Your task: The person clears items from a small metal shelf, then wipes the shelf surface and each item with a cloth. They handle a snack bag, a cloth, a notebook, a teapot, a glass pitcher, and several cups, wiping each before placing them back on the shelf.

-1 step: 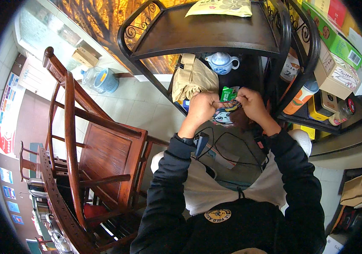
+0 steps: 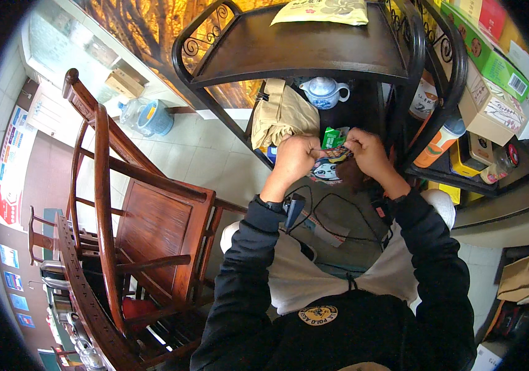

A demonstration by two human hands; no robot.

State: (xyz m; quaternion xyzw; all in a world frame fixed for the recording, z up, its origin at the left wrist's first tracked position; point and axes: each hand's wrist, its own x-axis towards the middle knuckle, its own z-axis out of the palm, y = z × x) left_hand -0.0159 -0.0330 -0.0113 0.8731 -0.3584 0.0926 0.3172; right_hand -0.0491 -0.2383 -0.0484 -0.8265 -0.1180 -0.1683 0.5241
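Note:
Between my two hands hangs a small colourful patterned pouch (image 2: 326, 171) with a white cartoon face on its front. My left hand (image 2: 295, 157) pinches its upper left edge, and my right hand (image 2: 368, 156) pinches the upper right edge. Something dark brown beside the pouch, under my right hand, is too unclear to name. Just beyond the pouch is a green packet (image 2: 334, 136) on the cart's lower shelf. A folded beige bag (image 2: 284, 114) sits on that shelf past my left hand, with a blue-and-white teapot (image 2: 323, 93) farther back.
The dark cart's top shelf (image 2: 301, 52) overhangs the lower one and carries a yellow packet (image 2: 323, 11). Boxes, an orange container (image 2: 439, 145) and a jar (image 2: 500, 164) crowd the right. A wooden armchair (image 2: 156, 213) stands left. Black cables (image 2: 354, 238) lie below my hands.

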